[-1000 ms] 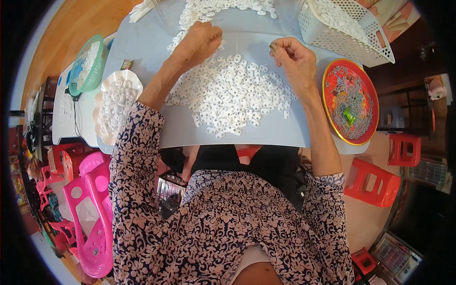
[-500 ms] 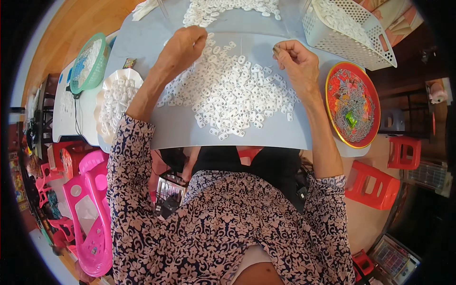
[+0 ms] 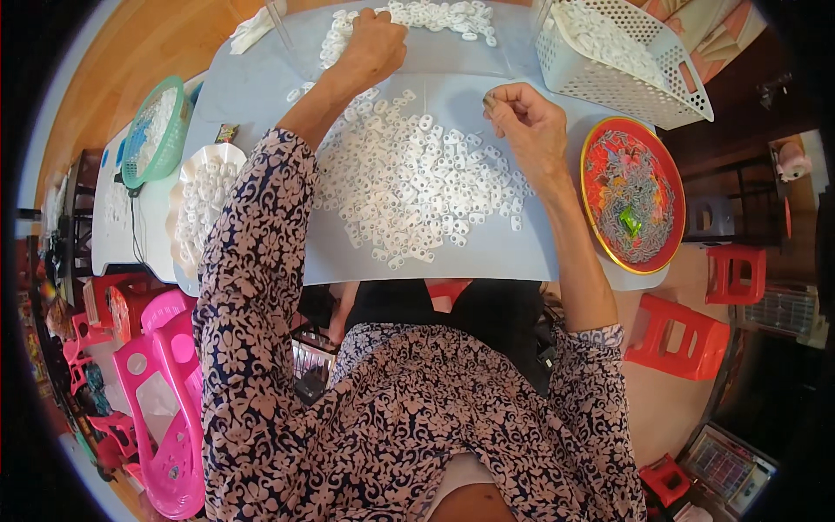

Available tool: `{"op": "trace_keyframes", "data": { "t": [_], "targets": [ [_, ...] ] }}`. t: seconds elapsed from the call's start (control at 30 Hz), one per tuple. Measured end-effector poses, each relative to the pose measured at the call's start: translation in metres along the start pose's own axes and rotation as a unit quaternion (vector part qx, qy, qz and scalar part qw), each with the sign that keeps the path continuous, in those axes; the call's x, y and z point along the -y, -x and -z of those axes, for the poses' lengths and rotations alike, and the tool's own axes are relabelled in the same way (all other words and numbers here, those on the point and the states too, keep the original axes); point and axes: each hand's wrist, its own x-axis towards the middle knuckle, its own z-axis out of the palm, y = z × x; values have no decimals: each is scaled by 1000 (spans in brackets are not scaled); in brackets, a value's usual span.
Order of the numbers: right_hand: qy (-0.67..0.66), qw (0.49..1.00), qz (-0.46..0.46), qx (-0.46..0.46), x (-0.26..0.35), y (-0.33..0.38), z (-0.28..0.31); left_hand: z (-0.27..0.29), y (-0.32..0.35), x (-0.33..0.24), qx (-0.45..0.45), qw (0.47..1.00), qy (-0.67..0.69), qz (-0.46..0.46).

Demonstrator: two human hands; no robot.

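A broad pile of small white plastic pieces, oval and with round dark spots, is spread over the grey-blue table. My left hand reaches across it to a second heap of white pieces at the far side. Its fingers are bent together over that heap's near edge, and whatever they may hold is hidden. Right of the near pile, my right hand hovers with thumb and forefinger pressed together. Something tiny may sit in that pinch, but I cannot make it out.
On the right stand a red gold-rimmed tray of small grey pieces and, behind it, a white perforated basket of white pieces. On the left are a scalloped white dish, a green basket and a pink plastic chair.
My left hand has moved farther away and slightly right, from the near pile's edge to the far heap. My right hand keeps its pinch. The whole view has shifted slightly.
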Motion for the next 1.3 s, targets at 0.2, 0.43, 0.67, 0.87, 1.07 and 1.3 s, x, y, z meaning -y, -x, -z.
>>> {"op": "trace_keyframes", "data": {
  "t": [0.2,0.43,0.67,0.87,1.07,1.3],
  "targets": [
    [8,1000,6,3,2,-1,0,-1,-2,-4,1,998,43,-41],
    [1,1000,10,-2,-1,-2,4,32,4,-21,87,946,310,20],
    [5,1000,26,8,-1,7,7,34,10,11,-13,971,223,90],
    [21,1000,14,0,4,6,6,8,-4,0,-19,995,93,-36],
    [13,1000,-9,1,9,0,-1,-3,-11,0,40,996,66,-32],
    [4,1000,-13,-3,7,-5,-3,5,-6,-25,97,986,136,-6]
  ]
}}
